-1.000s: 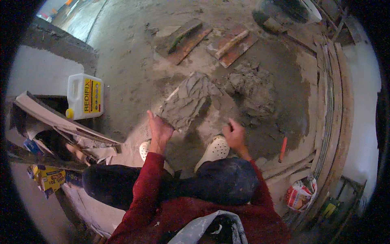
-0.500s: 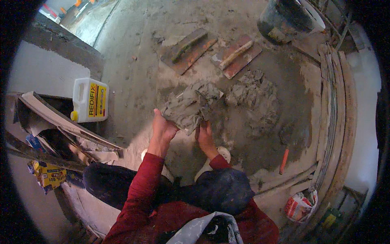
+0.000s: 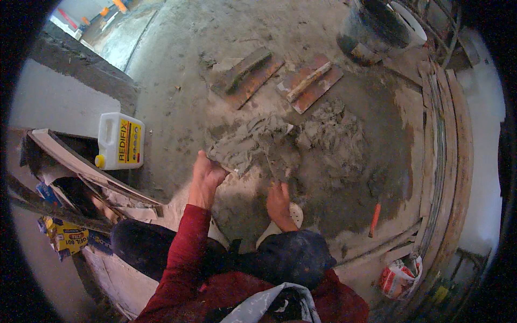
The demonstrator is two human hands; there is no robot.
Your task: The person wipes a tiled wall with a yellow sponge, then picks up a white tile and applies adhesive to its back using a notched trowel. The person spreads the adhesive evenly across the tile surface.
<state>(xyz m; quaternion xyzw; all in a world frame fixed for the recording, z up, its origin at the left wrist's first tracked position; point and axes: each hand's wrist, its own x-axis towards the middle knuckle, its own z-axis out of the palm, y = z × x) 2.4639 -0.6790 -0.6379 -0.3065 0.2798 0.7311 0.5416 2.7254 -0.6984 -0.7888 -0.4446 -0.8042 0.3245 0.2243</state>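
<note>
My left hand (image 3: 206, 173) grips the near edge of a flat board (image 3: 249, 144) loaded with wet grey mortar and holds it tilted above the floor. My right hand (image 3: 278, 200) is just below the board, closed on the handle of a small trowel (image 3: 271, 168) whose blade reaches up under the mortar. A heap of grey mortar (image 3: 331, 134) lies on the floor just right of the board. My white shoe (image 3: 293, 215) shows beside the right hand.
Two rusty floats with handles (image 3: 249, 75) (image 3: 309, 82) lie on the floor beyond. A black bucket (image 3: 372, 29) stands at the top right, a white jug (image 3: 120, 141) at the left. Stacked planks (image 3: 447, 161) line the right side. An orange-handled tool (image 3: 374, 218) lies nearby.
The mortar-laden board has been raised off the floor and tilted. My right hand moved from beside the shoe to under the board, now with the trowel. The camera view shifted downward.
</note>
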